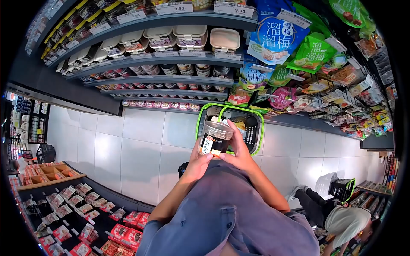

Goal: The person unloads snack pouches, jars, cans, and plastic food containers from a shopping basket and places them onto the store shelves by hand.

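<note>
Between both hands, in front of my body, is a clear plastic jar (216, 139) with a black and white label. My left hand (199, 161) wraps its left side, thumb near the base. Around the right side curls my right hand (239, 149), its thumb low on the front. What the jar contains is mostly hidden by the label. Below and beyond the jar, a black shopping basket (253, 135) with a bright green rim stands on the floor. A few packaged items lie in it, partly covered by the jar and my hands.
Shelves (149, 59) of tubs and cups with price tags rise ahead. Hanging snack bags (279, 36) fill the right side. A display (64, 205) of red packages is at lower left. At lower right another person (346, 222) bends beside a second basket (343, 189).
</note>
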`<state>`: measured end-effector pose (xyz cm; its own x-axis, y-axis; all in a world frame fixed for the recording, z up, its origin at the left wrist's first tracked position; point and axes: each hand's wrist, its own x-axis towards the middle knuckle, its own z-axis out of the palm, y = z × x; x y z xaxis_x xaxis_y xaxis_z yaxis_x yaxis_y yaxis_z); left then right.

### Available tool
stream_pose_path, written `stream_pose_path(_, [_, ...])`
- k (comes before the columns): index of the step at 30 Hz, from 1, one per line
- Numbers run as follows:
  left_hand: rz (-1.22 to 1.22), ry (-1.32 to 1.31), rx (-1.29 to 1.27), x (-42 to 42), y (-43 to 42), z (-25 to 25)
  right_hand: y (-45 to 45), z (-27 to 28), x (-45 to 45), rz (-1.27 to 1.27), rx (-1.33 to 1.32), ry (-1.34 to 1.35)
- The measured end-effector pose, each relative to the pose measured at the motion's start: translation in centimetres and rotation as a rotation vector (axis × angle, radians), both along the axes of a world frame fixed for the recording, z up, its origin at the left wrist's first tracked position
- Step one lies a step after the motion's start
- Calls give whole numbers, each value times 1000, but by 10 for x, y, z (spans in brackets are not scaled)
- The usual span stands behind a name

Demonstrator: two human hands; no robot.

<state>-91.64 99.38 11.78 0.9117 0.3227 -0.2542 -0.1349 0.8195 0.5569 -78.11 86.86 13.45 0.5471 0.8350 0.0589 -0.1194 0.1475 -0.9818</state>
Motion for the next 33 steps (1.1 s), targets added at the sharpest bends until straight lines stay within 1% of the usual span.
stream_pose_path(4, [-14, 25, 86, -2, 6, 12, 2, -1, -8, 7, 1, 21])
stream_pose_path(6, [-25, 39, 125, 0, 9, 18, 6, -3, -12, -47, 25, 30])
stream_pose_path(7, [57, 35, 359, 3, 8, 19, 8, -7, -15, -51, 24, 29])
stream_pose_path(8, [141, 29, 592, 5, 8, 20, 9, -11, -18, -74, 15, 89])
stream_pose_path(9, [183, 78, 736, 8, 9, 21, 10, -13, -20, -98, 7, 149])
stream_pose_path(10, [180, 78, 735, 7, 12, 19, 10, -12, -21, -101, 7, 150])
stream_pose_path(12, [234, 155, 1211, 5, 17, 16, 11, -8, -22, -77, -49, 322])
stream_pose_path(13, [254, 173, 1380, 4, 18, 16, 14, -5, -26, -92, -28, 357])
stream_pose_path(14, [248, 170, 1379, 1, 20, 19, 16, -3, -29, -98, -29, 359])
stream_pose_path(16, [166, 155, 1539, -6, 25, 25, 20, -2, -33, -152, -31, 482])
stream_pose_path(17, [136, 99, 1538, -9, 28, 27, 19, -10, -31, -141, -38, 499])
stream_pose_path(18, [133, 97, 1536, -12, 31, 25, 17, -10, -31, -145, -39, 499])
stream_pose_path(20, [77, 46, 1339, -17, 35, 19, 14, -9, -32, -147, 31, 703])
stream_pose_path(21, [76, 69, 1274, -17, 36, 22, 13, -6, -36, -157, 55, 737])
stream_pose_path(22, [75, 69, 1272, -18, 39, 21, 13, -7, -39, -158, 53, 738])
stream_pose_path(24, [-104, 66, 1222, -18, 46, 13, 12, -12, -43, -96, 142, 860])
stream_pose_path(25, [-133, 85, 952, -21, 39, 7, 13, -15, -44, -62, 146, 852])
stream_pose_path(29, [-186, 99, 922, -24, 38, 11, 16, -17, -47, -36, 116, 855])
stream_pose_path(30, [-117, 133, 963, -24, 37, 17, 19, -15, -48, -42, 116, 856])
stream_pose_path(31, [-48, 167, 1002, -24, 37, 21, 25, -12, -50, -92, 41, 848])
stream_pose_path(32, [-55, 165, 1001, -25, 38, 18, 28, -8, -52, -141, -34, 841])
stream_pose_path(33, [-17, 184, 1149, -25, 40, 15, 28, -6, -56, -147, -91, 803])
